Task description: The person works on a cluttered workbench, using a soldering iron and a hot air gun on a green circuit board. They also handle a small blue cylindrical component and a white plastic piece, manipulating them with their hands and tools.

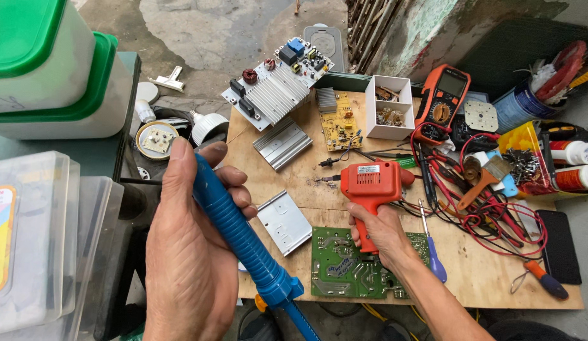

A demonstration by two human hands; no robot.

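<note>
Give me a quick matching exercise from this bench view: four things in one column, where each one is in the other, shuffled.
Things:
1. blue desoldering pump
2. orange soldering gun
3. green circuit board
4. orange multimeter

Places:
A. lying flat on the wooden board, under the right hand
B. held in the left hand
C. far right of the bench, beside the white compartment box
D. gripped in the right hand

Pairs: 1-B, 2-D, 3-A, 4-C
</note>
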